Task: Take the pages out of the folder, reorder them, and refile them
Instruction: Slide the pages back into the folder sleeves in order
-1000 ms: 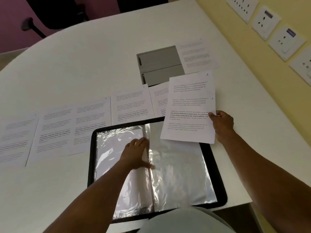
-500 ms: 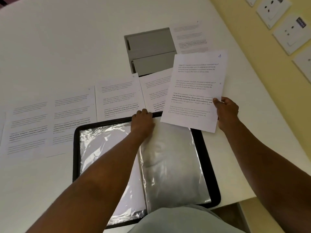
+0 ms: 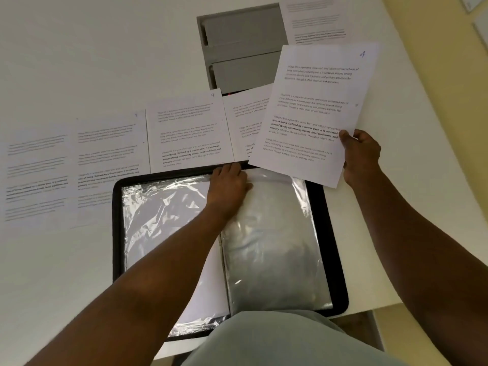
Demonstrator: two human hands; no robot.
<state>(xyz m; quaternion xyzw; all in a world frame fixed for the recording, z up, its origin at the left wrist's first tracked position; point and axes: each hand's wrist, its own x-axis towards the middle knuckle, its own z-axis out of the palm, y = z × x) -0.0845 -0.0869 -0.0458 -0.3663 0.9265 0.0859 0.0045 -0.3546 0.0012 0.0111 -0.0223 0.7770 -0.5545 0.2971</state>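
The right hand (image 3: 361,151) is pinching the right edge of a printed page (image 3: 314,112) marked 4, holding it tilted above the far right corner of the open black folder (image 3: 340,273) lying at the near edge of the white surface (image 3: 79,62). The left hand (image 3: 229,186) is resting with curled fingers on the top edge of the folder's right-hand clear sleeve (image 3: 274,249); whether it is gripping the plastic I cannot tell. Other pages (image 3: 184,130) are lying in a row just beyond the folder.

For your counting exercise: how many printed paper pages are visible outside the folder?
6: four in a row, one by the grey hatch, one in the right hand. Others may be hidden.
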